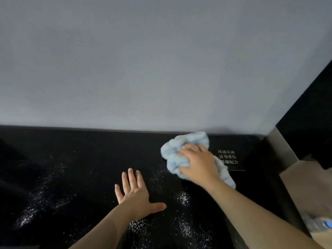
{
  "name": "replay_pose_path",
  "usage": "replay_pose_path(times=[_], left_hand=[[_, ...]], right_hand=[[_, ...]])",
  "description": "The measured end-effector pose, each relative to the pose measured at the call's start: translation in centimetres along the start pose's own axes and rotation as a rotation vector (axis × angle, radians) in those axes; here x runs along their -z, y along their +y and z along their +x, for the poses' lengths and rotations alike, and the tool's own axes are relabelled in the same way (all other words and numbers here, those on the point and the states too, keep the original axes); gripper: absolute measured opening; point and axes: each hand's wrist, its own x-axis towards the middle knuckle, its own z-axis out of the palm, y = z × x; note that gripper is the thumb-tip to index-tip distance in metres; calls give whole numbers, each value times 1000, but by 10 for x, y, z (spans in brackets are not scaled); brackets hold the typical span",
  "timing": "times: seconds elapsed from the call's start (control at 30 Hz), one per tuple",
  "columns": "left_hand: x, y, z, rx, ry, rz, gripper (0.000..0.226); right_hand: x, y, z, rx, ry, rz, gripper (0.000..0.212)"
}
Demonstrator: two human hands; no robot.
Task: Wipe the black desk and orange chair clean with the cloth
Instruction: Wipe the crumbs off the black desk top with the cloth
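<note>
Black desk [93, 159] fills the lower half of the view, butted against a grey wall [143, 60]. Its long axis runs left-right; the back edge sits along the wall. White powdery specks [183, 197] are scattered over the desk from the far left through the centre and down toward the near edge. The far-right corner round the printed white-text label [228, 157] looks clean already.

Light-blue cloth [181, 150] lies bunched at the desk's back right, just short of the wall, label just beside it on the right. Right hand [199, 164] sits on top w/ fingers curled into the folds, gripping and pressing it down on the desk. So the cloth is under and ahead of that hand, and the dirt lies left of it and nearer the body. My read: next stroke needs to pull leftward/back toward the person, along the desk's length.

Left hand [133, 191] is flat on the desk, fingers straight and slightly spread, holding nothing, prob. bracing. It's amid the specks and right in the stroke's path.

Orange chair not in view.
</note>
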Motion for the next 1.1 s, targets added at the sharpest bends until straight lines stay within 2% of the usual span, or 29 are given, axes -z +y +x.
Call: replay_pose_path(times=[0.03, 0.07, 0.1, 0.17, 0.23, 0.27, 0.3, 0.37, 0.47, 0.5, 0.53, 0.57, 0.63, 0.7, 0.73, 0.77, 0.83, 0.9, 0.97, 1.03, 1.1], left_hand=[[-1, -1, 0, -5, 22, -13, 138], [-2, -2, 0, -10, 40, -24, 139], [-3, -2, -1, -15, 52, -29, 138], [-4, -3, -2, -23, 66, -36, 138], [-4, -3, -3, -31, 68, -38, 137], [-4, -3, -2, -35, 69, -34, 138], [-4, -3, -2, -37, 68, -33, 138], [-4, -3, -2, -38, 69, -37, 137], [-5, -3, -3, -40, 91, -44, 136], [-5, -3, -3, -40, 94, -45, 135], [-5, -3, -4, -42, 95, -44, 135], [-4, -3, -4, -45, 92, -40, 135], [-3, -2, -4, -51, 74, -32, 135], [-2, -1, -2, -46, 50, -24, 136], [-1, -1, -2, -45, 37, -16, 136], [0, -1, -2, -45, 22, -7, 136], [1, 0, -2, -40, 8, -6, 136], [-1, 0, -1, -35, 32, -22, 136], [-4, -1, -2, -27, 77, -43, 136], [-6, -2, -1, -27, 102, -53, 137], [-7, -3, -1, -33, 104, -52, 137]], right_hand=[[-4, -8, -1, 133, -67, 7, 31], [-3, -5, 1, 186, -110, -8, 35], [-1, 7, 6, 144, -97, -51, 39], [6, 41, 18, -192, -29, -114, 40], [16, 66, 27, -603, 18, 31, 38], [16, 68, 29, -711, 33, 107, 37], [14, 60, 30, -723, 31, 94, 37], [3, 31, 24, -490, 15, -11, 34], [-15, -7, 1, 62, -105, 35, 34], [-13, -7, -3, 168, -126, 24, 37], [-6, 2, -2, 193, -112, -25, 40], [-1, 17, 3, 128, -74, -99, 43], [9, 54, 14, -232, -65, -199, 47], [18, 77, 27, -617, -69, -71, 47], [18, 77, 33, -720, -37, -5, 45], [16, 67, 38, -749, -1, -5, 43], [8, 30, 42, -592, 38, -21, 37], [-8, -16, 38, -227, 47, -5, 26], [-19, -48, 28, 81, -54, 25, 27], [-15, -40, 26, 183, -89, 27, 30], [-7, 2, 27, 49, -14, -50, 33]])
